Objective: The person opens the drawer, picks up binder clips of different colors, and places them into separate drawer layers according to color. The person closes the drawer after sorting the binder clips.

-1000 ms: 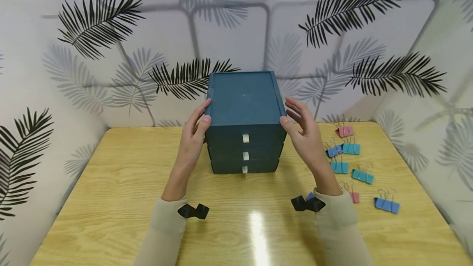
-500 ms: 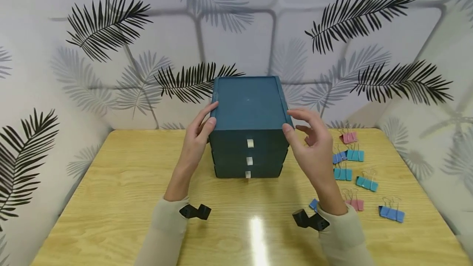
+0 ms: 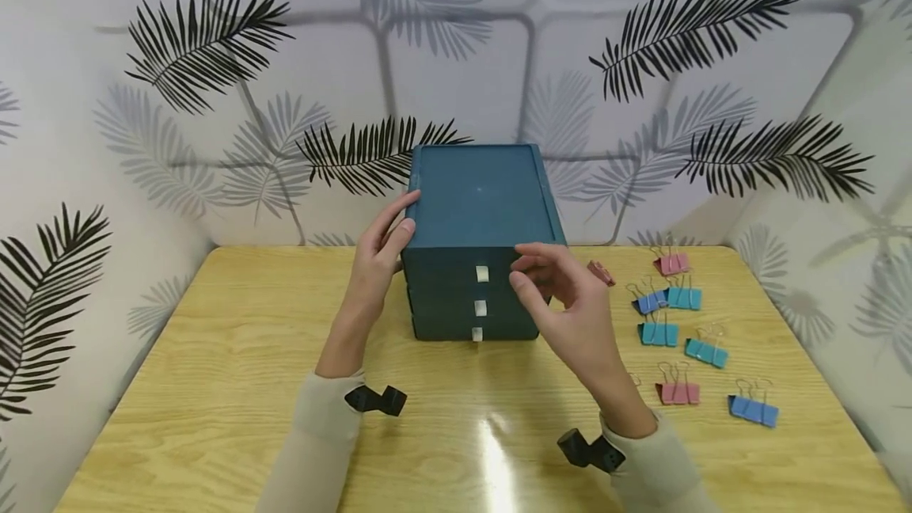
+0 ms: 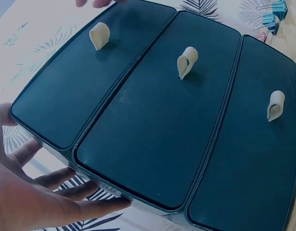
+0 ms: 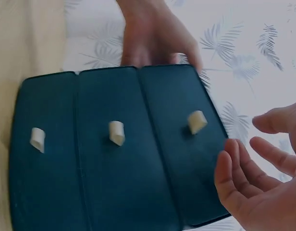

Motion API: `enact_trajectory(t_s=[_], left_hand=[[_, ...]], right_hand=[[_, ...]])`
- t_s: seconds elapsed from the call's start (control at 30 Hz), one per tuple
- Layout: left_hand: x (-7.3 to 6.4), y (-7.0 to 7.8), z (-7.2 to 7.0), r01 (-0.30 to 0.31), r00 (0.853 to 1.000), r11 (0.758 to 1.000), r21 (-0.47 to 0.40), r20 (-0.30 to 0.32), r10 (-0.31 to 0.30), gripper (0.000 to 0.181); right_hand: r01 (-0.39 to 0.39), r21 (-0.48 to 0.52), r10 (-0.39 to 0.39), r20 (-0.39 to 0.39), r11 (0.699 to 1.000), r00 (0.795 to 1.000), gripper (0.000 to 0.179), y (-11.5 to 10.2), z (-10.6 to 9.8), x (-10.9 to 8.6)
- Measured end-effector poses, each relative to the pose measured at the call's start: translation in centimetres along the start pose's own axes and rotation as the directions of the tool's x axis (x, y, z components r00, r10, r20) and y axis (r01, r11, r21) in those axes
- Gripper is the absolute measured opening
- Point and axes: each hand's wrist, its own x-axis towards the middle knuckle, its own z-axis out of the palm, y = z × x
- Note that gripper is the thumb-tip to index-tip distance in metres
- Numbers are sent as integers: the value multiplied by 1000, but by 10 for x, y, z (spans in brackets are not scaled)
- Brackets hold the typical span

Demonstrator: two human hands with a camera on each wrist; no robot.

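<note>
A dark teal chest of three stacked drawers stands on the table, each drawer front bearing a small cream pull tab. My left hand rests against its left side, thumb at the top front corner. In the left wrist view, the fingers of that hand lie stretched along the side. My right hand is in front of the upper right part of the chest, with fingers bent loosely and nothing between them. Seen from the right wrist, the right hand is beside the top drawer's front, palm toward it.
Several binder clips lie on the wooden table to the right: teal, blue and pink. Another pink clip is close to the chest's right side. A leaf-patterned cloth stands behind.
My right hand has left the chest's right top edge and moved left and down to its front. The left hand stays at the left side. The chest keeps its place, drawers closed.
</note>
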Motion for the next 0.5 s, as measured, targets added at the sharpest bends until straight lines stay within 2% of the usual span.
enact_trajectory(t_s=[0.1,0.2,0.37,0.5], left_hand=[[-2,-1,-1,9,1000,1000,-14,4,-9,48],[-4,-2,-1,18,1000,1000,-18,0,-18,48],[-3,-1,-2,22,1000,1000,-19,-12,-22,47],[-2,-1,-3,22,1000,1000,-18,-6,-22,47]], right_hand=[[-78,0,78,50,997,996,30,8,4,-4],[-120,22,118,83,993,990,28,15,7,-5],[-126,110,112,129,986,985,27,21,15,-2],[-124,141,104,140,982,985,25,23,22,0]])
